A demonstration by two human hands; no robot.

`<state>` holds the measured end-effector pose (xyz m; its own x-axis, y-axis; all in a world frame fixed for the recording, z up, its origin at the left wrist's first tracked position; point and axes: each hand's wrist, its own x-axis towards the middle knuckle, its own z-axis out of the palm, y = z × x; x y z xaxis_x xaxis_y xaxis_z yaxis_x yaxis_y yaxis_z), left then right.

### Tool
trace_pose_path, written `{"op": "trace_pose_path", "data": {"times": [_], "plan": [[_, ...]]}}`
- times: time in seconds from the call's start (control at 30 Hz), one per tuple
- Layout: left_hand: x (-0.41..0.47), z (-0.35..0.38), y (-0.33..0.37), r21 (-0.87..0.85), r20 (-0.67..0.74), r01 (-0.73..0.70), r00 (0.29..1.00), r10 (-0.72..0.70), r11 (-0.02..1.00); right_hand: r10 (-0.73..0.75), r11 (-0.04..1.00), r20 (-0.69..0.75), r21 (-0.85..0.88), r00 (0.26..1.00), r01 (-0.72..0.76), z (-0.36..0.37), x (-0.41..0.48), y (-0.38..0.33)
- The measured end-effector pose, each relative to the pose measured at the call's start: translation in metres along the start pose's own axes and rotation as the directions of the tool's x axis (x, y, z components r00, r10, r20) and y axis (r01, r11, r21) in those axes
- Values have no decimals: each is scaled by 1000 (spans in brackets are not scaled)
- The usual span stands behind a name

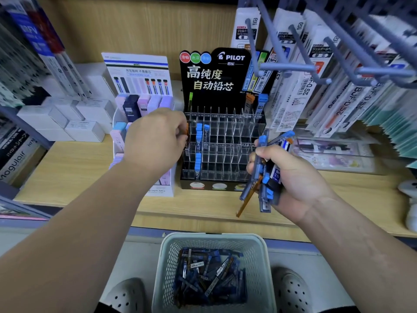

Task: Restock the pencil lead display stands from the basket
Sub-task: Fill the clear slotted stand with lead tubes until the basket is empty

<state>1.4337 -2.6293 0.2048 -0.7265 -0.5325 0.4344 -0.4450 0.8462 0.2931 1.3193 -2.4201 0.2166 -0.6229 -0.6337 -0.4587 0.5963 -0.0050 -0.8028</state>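
At frame centre, a black cardboard display stand with a clear acrylic grid of narrow slots (225, 141) sits on the pale wood-grain bench (74, 168). Most slots are bare; a left column holds slim rectangular lead cases with blue caps (199, 141), standing upright.

The left hand (155, 138), at centre left, reaches to the stand's left edge. Its grip is clenched around a small orange-capped lead case (186, 129), of which only a sliver shows past the fingers.

The right hand (286, 175), at centre right, holds a fanned bundle of translucent grey-blue plastic lead cases with blue and orange caps (264, 177). The grip is clenched around the bundle; case ends project above and below the fist.

At bottom centre, a pale perforated plastic basket with rounded corners (214, 239) stands on the floor between two white perforated clogs. It contains a loose heap of dark blue lead cases (209, 274).

Left of the black stand, a white cardboard display stand (137, 73) holds pastel and navy rectangular cases. Grey metal peg hooks (293, 64) with hanging refill packets fill the upper right.
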Motion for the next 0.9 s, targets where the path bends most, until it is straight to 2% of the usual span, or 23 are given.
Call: {"op": "trace_pose_path", "data": {"times": [0.1, 0.17, 0.23, 0.27, 0.3, 0.37, 0.47, 0.7, 0.9], "plan": [[-2, -5, 6, -43, -24, -15, 1000, 14, 999, -10, 1000, -35, 29, 999, 11, 1, 0, -1], [-7, -12, 23, -258, 24, 64, 998, -60, 964, -22, 999, -42, 46, 999, 24, 4, 0, -2], [-16, -18, 46, -526, 240, 223, 965, -109, 821, -30, 998, -50, 50, 998, 33, 7, 0, -2], [-22, -20, 58, -589, 389, 315, 918, -80, 744, -34, 998, -54, 54, 998, 37, 8, 0, -2], [-27, -20, 67, -612, 518, 398, 855, -34, 683, -38, 997, -54, 60, 998, 41, 8, 0, -2], [-37, -17, 78, -633, 637, 512, 771, 14, 581, -47, 997, -46, 65, 998, 50, 9, 1, -1], [-41, -12, 80, -641, 661, 581, 750, -23, 501, -58, 995, -60, 78, 997, 62, 8, 2, -1], [-45, -8, 83, -615, 717, 642, 697, -14, 458, -64, 994, -72, 83, 995, 70, 7, 2, 1], [-48, -3, 89, -643, 735, 705, 678, -20, 300, -24, 995, -88, 93, 996, 33, 7, 3, 2]]}}
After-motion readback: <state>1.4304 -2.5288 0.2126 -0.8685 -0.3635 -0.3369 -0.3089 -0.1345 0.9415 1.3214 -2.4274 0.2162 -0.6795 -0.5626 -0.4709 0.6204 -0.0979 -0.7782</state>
